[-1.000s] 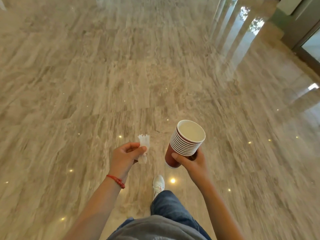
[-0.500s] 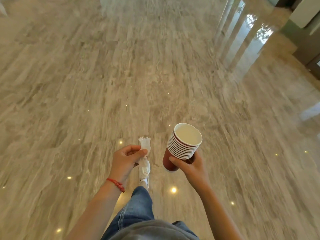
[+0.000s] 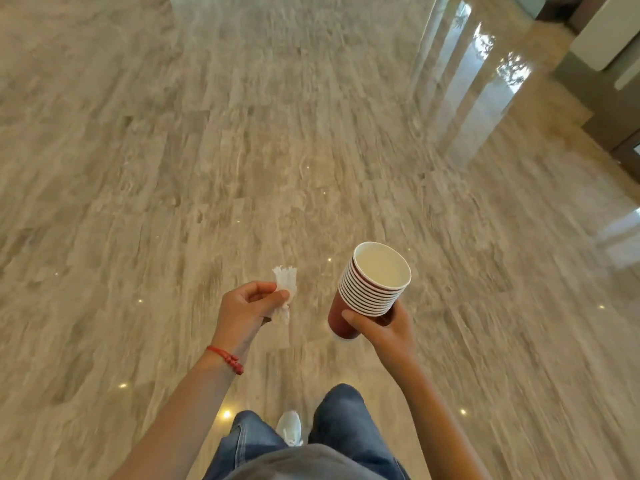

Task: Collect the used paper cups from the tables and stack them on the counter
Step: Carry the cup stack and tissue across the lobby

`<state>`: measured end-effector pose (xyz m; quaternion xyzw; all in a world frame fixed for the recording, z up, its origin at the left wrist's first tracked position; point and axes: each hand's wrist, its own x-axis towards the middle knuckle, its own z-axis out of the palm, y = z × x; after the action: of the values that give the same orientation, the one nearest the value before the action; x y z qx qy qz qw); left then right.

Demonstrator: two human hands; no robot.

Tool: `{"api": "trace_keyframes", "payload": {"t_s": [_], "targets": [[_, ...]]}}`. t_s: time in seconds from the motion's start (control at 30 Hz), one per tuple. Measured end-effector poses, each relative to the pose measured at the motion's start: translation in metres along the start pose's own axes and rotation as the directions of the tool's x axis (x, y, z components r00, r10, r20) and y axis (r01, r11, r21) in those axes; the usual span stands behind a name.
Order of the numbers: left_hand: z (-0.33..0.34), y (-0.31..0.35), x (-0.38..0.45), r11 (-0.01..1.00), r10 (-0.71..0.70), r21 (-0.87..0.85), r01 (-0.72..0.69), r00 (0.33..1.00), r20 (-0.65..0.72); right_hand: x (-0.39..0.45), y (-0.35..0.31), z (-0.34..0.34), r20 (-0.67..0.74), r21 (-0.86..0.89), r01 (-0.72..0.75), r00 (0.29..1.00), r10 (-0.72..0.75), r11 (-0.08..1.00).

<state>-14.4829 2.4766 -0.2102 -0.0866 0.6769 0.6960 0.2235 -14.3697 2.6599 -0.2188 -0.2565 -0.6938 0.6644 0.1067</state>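
Observation:
A stack of several red paper cups with white rims is tilted slightly to the left, its white inside facing up. My right hand grips the stack from below and behind, thumb across its front. My left hand pinches a crumpled white tissue between thumb and fingers, level with the cups and about a hand's width to their left. A red string bracelet circles my left wrist. No table or counter is in view.
Polished beige marble floor stretches ahead, with ceiling lights reflected in it. A dark door frame and a white panel stand at the far right. My jeans and a white shoe show at the bottom.
I have walked forward over the floor; the door frame at right has slid back. My feet have swapped in stride. Both hands keep their holds, staying about the same distance apart.

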Motion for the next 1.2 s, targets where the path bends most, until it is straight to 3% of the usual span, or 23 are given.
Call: {"api": "trace_keyframes", "payload": {"t_s": [0.3,0.63,0.93,1.2], "targets": [[0.077,0.044,0.185,0.998,-0.059,-0.004,0.059,0.998,-0.001,0.207,-0.014,-0.009,-0.025,-0.004,-0.014,1.0,0.014,1.0],[0.163,0.153,0.374,1.0,-0.021,-0.019,0.02,0.999,-0.046,0.445,-0.084,-0.027,0.058,-0.004,0.006,0.998,-0.006,1.0],[0.21,0.208,0.559,0.999,-0.043,-0.029,0.043,0.999,-0.019,0.632,-0.104,-0.002,0.025,-0.041,-0.018,0.999,0.019,0.999],[0.254,0.302,0.745,0.999,-0.046,-0.025,0.047,0.999,0.027,0.822,-0.16,0.025,0.001,-0.006,0.013,1.0,-0.013,1.0]]}}
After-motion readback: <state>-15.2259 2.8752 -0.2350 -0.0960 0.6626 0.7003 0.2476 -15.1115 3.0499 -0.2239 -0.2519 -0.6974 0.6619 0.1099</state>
